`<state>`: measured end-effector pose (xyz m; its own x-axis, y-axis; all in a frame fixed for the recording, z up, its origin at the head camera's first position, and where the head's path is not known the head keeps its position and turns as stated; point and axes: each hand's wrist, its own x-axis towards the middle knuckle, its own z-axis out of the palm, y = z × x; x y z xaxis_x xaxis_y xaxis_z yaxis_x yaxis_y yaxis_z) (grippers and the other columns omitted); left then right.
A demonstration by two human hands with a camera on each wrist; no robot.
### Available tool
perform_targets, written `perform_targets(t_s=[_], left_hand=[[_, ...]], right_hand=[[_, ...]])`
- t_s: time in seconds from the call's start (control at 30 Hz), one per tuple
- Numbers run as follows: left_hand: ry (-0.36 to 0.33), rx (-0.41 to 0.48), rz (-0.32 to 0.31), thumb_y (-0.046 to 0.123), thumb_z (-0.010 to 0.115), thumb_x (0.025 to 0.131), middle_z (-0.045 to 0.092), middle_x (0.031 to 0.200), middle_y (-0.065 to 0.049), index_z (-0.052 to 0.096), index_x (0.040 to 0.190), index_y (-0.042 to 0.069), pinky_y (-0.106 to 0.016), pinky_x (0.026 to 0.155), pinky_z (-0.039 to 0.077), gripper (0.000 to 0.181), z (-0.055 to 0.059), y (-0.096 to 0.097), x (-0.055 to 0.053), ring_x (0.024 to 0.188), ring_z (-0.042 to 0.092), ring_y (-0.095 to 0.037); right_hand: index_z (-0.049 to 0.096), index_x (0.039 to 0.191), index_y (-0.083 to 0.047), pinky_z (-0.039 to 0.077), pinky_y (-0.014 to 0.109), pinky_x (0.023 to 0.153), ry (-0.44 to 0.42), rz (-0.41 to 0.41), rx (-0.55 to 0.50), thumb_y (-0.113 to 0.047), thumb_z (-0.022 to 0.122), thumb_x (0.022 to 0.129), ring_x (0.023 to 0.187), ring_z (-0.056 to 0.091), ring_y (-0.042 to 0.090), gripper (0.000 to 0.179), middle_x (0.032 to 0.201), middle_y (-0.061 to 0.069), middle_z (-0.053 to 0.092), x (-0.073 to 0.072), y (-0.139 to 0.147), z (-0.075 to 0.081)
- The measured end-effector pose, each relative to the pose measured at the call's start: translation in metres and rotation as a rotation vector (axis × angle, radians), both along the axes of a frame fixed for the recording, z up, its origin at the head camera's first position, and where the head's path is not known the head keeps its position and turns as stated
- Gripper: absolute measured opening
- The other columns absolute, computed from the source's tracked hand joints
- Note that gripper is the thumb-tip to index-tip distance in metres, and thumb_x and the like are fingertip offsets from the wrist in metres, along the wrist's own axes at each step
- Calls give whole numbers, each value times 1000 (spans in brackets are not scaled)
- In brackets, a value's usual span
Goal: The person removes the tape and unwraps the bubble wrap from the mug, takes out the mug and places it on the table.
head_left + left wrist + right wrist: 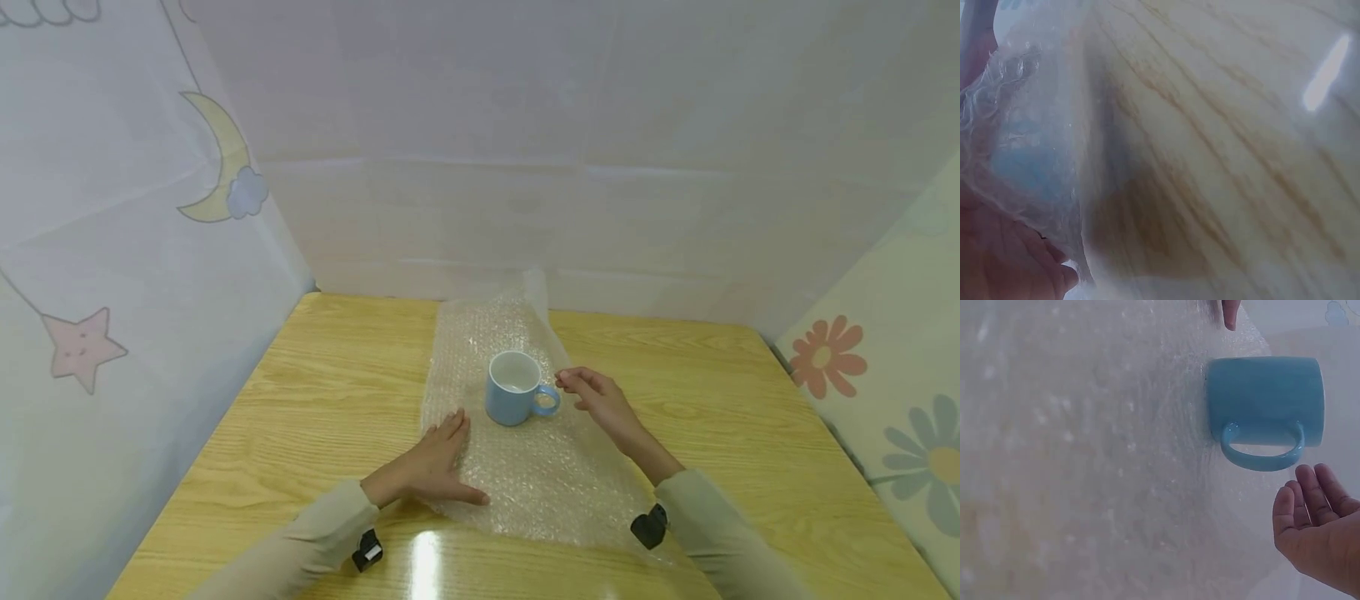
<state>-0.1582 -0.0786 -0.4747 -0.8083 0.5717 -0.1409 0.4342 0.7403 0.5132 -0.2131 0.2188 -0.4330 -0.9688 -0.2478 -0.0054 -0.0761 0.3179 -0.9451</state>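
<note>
A light blue mug [507, 405] stands upright on a sheet of bubble wrap [536, 492], its handle turned to the right. My left hand [435, 468] rests spread on the left edge of the wrap, to the front left of the mug. Just off the handle is my right hand [602, 405], fingers loosely bent and holding nothing. The right wrist view shows a gap between those fingertips and the mug [1266, 394]. In the left wrist view, part of the left hand [1010, 259] lies beside raised bubble wrap [1054, 125], with a blurred blue patch behind it.
The wooden table [330, 392] extends on both sides of the wrap. A pale cloth backdrop [480, 208] rises at the back, where the far end of the wrap reaches it. Printed cloth walls stand left and right.
</note>
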Motion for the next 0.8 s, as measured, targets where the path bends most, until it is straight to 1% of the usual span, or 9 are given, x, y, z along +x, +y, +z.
perform_targets(t_s=[0.1, 0.27, 0.4, 0.57, 0.8], left_hand=[[-8, -3, -7, 64, 72, 74, 6, 156, -27, 14, 149, -11, -51, 114, 12, 121, -2, 0, 1, 144, 7, -38], [-10, -21, -17, 61, 76, 73, 5, 156, -28, 15, 149, -12, -51, 114, 12, 122, -5, -1, 2, 144, 6, -37], [-1, -41, -30, 59, 79, 71, 6, 157, -27, 15, 149, -11, -50, 114, 12, 123, -6, -1, 3, 145, 5, -36], [19, -71, -38, 61, 78, 70, 6, 157, -27, 15, 150, -11, -51, 114, 12, 124, -7, -1, 4, 145, 4, -36], [32, -107, -31, 62, 77, 70, 7, 157, -25, 15, 150, -10, -49, 115, 14, 124, -7, 0, 3, 145, 5, -35]], right_hand=[[55, 126, 6, 43, 54, 96, 0, -19, -3, -34, 46, 104, 121, 50, 37, 47, 126, 22, 58, -1, -3, -6], [56, 126, 5, 44, 52, 95, 8, -8, -8, -33, 43, 105, 119, 52, 35, 45, 126, 18, 59, -2, -5, -15], [57, 126, 5, 43, 53, 96, -8, 16, -56, -33, 41, 106, 118, 51, 37, 45, 125, 19, 59, -1, -6, -22], [58, 123, 6, 45, 54, 95, -18, 18, -98, -32, 41, 106, 117, 51, 41, 45, 121, 20, 59, -3, -9, -27], [61, 111, 8, 52, 48, 86, -37, 15, -140, -25, 40, 105, 110, 55, 35, 39, 113, 20, 61, -10, -14, -35]])
